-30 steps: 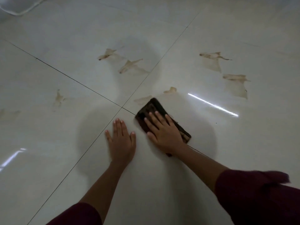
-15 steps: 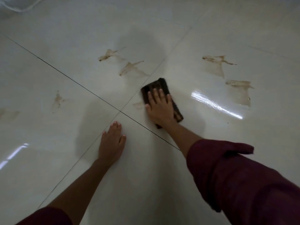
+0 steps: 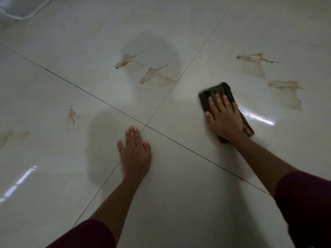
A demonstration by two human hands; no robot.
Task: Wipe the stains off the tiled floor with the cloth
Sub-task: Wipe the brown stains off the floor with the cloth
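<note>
Dark maroon sleeves point(image 3: 304, 203) pushed up, forearms bare, both hands without rings.

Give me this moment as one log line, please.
right hand: flat on cloth, wiping | left hand: braced on floor | stains: several remain

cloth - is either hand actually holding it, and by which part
The right hand presses flat on top of the dark cloth, covering its near half, fingers spread, not gripping. The left hand lies bare on the tiled floor.

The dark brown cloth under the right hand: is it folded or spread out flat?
Folded, probably: the dark brown cloth is a compact, thick-edged rectangle under the right hand. Motion blur hides any layers.
</note>
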